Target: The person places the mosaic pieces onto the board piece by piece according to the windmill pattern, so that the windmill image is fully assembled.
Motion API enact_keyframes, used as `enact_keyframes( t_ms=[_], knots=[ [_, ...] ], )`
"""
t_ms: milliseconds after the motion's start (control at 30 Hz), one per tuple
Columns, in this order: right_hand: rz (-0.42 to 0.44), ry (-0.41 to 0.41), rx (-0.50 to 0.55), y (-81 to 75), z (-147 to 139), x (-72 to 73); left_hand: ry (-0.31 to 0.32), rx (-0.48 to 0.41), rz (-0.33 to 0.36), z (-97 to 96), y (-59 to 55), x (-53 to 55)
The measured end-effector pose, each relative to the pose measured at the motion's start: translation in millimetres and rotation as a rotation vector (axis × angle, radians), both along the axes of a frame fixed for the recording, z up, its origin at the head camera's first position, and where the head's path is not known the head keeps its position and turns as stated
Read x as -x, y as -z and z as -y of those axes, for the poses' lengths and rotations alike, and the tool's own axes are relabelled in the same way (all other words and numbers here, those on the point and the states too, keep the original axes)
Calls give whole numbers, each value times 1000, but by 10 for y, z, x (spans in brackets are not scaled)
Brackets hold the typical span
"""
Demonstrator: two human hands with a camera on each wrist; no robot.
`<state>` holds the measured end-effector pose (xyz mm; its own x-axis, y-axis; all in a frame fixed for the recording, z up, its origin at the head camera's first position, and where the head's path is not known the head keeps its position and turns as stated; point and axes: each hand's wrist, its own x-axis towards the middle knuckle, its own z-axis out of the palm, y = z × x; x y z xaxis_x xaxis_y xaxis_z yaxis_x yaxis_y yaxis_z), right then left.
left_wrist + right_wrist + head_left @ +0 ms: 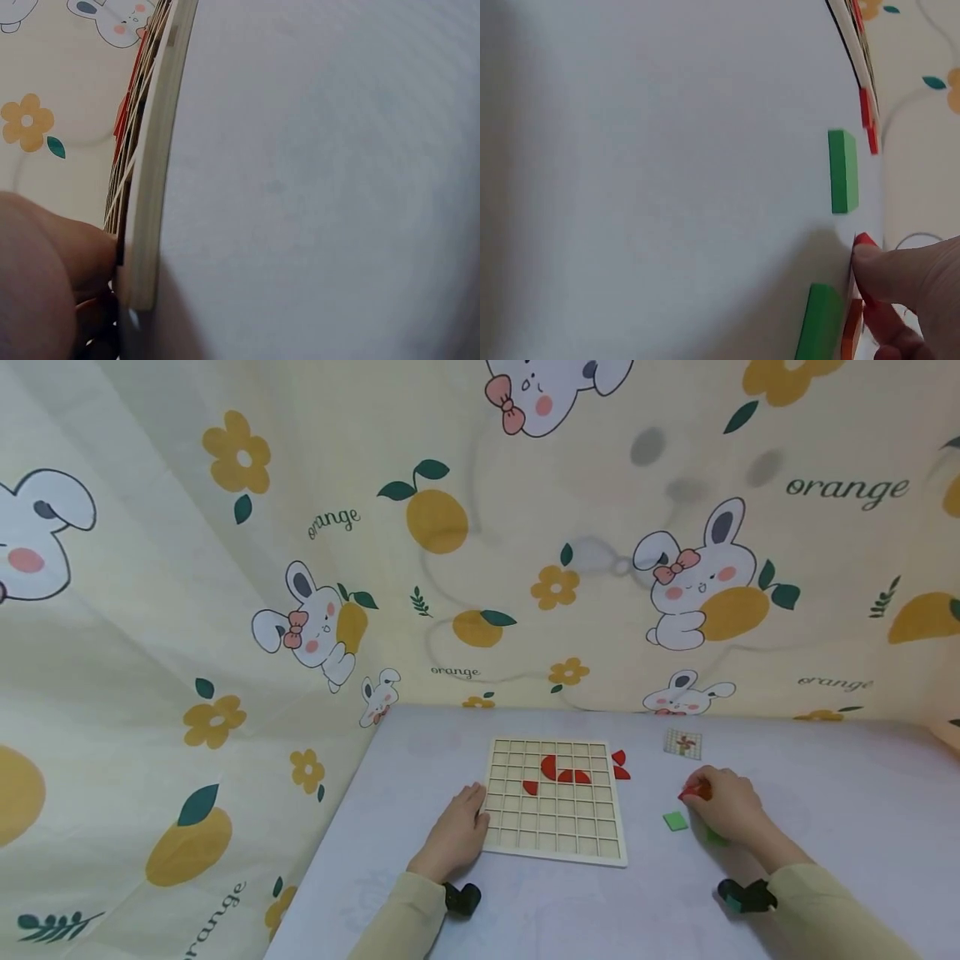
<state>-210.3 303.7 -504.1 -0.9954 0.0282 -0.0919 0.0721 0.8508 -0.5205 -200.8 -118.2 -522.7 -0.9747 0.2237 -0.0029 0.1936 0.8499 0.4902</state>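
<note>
My left hand rests at the left edge of a pale wooden grid board, fingers extended along it. In the left wrist view the board's light rim runs past the fingers. Several red quarter-circle pieces sit in cells, some paired into rounded shapes, one alone. To the right of the board, my right hand pinches a red piece between thumb and finger, low over the table; the fingers hide most of it. Close by the hand lie an orange block and a green block.
Two red quarter pieces lie against the board's right side. A green square tile is between board and right hand. Farther back lies a small card with a pinwheel-like picture. A patterned cloth stands behind the white table.
</note>
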Motion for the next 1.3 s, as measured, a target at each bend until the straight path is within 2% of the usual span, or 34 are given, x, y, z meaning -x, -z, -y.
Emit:
enact_keyframes(
  t_ms=[133,300,500,733,1000,1300],
  knots=[
    [-14,-11,4,17,34,4,-2,-3,7,-7,2,6],
    [31,-20,20,-2,68,4,-2,4,7,-2,20,16],
    [53,-3,102,-65,188,6,-2,6,13,1,18,18],
    [34,-15,218,-125,624,78,-9,0,16,-2,13,4],
    [9,-70,267,-28,1243,160,-5,-4,22,-26,32,12],
    [-55,-138,268,-22,1663,205,4,-5,9,1,7,-1]
  ],
)
